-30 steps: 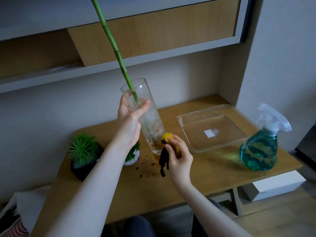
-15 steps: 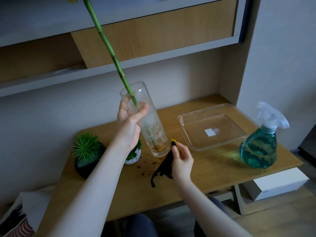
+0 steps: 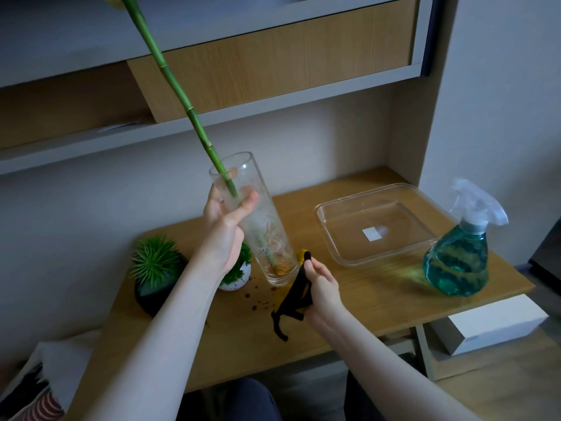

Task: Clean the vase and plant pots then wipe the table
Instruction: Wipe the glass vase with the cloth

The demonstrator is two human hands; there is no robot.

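My left hand grips a tall clear glass vase near its rim and holds it tilted, its base close to the wooden table. A long green bamboo stalk stands in the vase, with roots at the bottom. My right hand holds a black and yellow cloth against the vase's lower right side; the cloth hangs down to the table. A dark pot with a spiky green plant and a small white pot with a green plant stand at the left.
A clear plastic tray lies at the back right. A spray bottle of blue-green liquid stands near the right edge. Dark spots mark the table beside the vase. A shelf overhangs the table. A white box sits below.
The vase has tilted a little more and dropped lower. My right hand has slid down to the vase's base, and the cloth has unfolded and hangs longer.
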